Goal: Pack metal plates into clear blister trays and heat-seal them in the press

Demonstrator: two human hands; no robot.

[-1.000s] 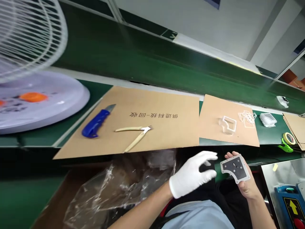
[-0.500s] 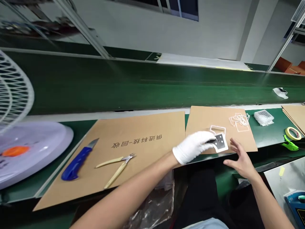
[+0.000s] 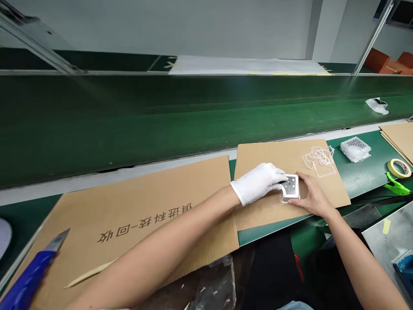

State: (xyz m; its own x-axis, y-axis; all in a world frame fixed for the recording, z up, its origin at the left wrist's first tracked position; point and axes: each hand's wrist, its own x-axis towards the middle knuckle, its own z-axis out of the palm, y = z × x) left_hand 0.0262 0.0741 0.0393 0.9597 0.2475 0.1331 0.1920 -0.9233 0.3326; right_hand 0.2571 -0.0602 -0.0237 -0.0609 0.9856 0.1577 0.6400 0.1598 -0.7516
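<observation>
Head view: cardboard [image 3: 135,202] at left reads "俱进科技-回收"; at right, gloved left hand [image 3: 263,183] and bare right hand [image 3: 312,196] grip a plate [image 3: 292,186] over clear plastic [image 3: 284,200].

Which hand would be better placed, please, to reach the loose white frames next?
Probably the right hand: it is closer to the white frames, with the gloved left hand across the plate.
</observation>
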